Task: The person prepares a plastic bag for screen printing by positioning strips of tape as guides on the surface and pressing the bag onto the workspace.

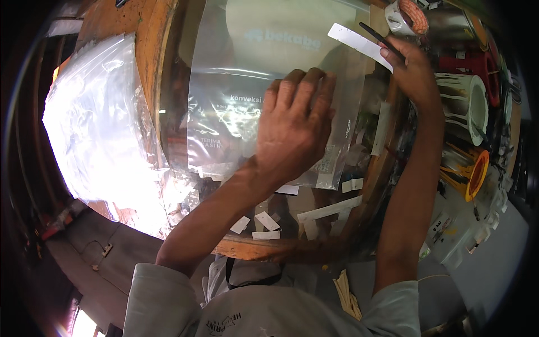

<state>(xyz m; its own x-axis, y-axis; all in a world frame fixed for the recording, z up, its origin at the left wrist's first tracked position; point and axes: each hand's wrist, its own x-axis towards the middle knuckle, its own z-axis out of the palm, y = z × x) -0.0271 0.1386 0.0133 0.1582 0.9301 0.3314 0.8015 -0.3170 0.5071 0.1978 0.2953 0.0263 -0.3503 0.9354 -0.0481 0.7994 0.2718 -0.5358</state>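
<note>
My left hand [295,126] lies flat, palm down, on a clear plastic bag [236,106] that holds a pale folded cloth [292,31] and a printed card. The bag rests on a glass-topped wooden table [151,39]. My right hand [412,67] is raised at the bag's upper right corner. It pinches a white paper strip [359,42] together with a thin dark stick-like tool [376,35].
A pile of shiny clear plastic bags [101,123] lies at the left. Small white paper strips [266,222] are scattered on the glass near me. Tape rolls, white [469,106] and yellow-orange [469,171], and other clutter crowd the right side.
</note>
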